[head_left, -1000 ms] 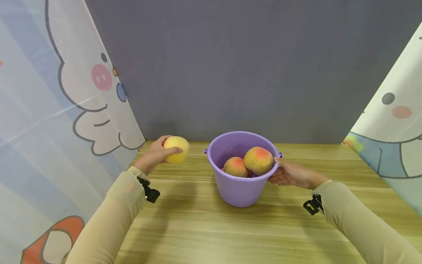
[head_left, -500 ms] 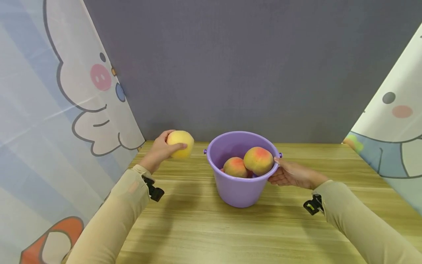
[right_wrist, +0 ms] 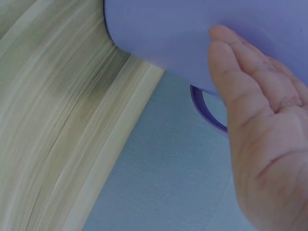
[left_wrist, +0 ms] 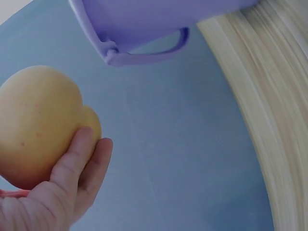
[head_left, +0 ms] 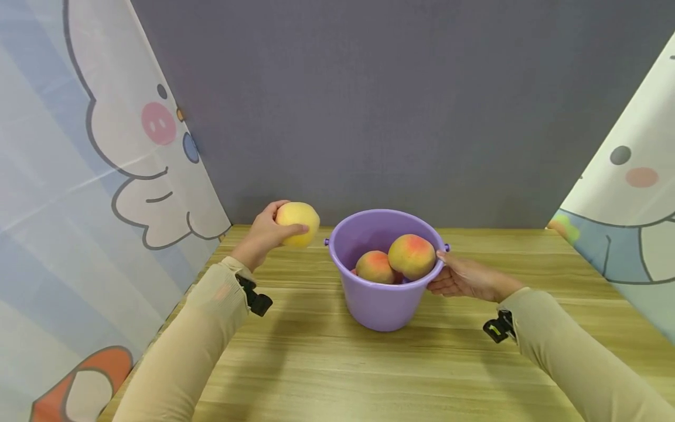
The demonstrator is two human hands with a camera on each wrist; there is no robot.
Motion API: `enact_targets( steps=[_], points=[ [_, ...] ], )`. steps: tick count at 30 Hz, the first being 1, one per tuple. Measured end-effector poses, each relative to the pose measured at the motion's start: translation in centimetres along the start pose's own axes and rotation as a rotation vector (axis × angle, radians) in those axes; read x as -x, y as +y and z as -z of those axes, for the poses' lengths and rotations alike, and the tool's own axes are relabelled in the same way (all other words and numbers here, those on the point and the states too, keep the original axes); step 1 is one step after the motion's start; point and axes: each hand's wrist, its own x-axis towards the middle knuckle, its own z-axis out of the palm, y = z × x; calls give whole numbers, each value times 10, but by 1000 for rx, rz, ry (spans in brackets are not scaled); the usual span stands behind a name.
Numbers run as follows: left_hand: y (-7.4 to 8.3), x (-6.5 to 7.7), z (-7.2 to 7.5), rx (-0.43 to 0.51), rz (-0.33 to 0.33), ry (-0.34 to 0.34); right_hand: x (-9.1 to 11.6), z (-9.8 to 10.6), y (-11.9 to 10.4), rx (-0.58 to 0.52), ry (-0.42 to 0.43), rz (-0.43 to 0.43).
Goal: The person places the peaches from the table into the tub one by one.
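Observation:
My left hand [head_left: 265, 235] grips a yellow peach [head_left: 299, 223], thumb on the near side, held up left of the purple bucket [head_left: 381, 308]. In the left wrist view the peach [left_wrist: 41, 120] shows small red specks and a reddish underside. Red-and-yellow peaches lie in the bucket, one larger peach [head_left: 413, 258] high against the right rim and another peach [head_left: 375, 268] lower beside it. My right hand [head_left: 474, 278] holds the bucket's right side, thumb at the rim and fingers against the outer wall. Those fingers [right_wrist: 245, 82] look straight in the right wrist view.
The bucket stands upright on a wood-grain table [head_left: 337, 375]. Behind it rises a dark grey panel [head_left: 390, 105]. Cartoon-printed curtains [head_left: 47, 193] hang at both sides. The bucket's purple handle [left_wrist: 154, 55] hangs on its far side.
My left hand has moved right and slightly up with the peach, closer to the bucket. The right hand and the bucket have stayed in place.

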Motion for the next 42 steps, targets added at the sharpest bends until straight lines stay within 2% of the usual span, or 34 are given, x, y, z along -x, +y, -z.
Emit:
enact_targets(
  steps=[5,16,31,42],
  points=[
    [8,-2,-7,22,-21,-18,0,1,1,0,5,-4],
    [20,-5,-22,-34,-61,-5,0,-1,-1,-17,3,-1],
    [39,-12,-44,-42,-98,-17,1,0,-1,-4,11,3],
    [61,-17,-57,-97,-121,-46,1,1,-1,-13,3,2]
  ],
)
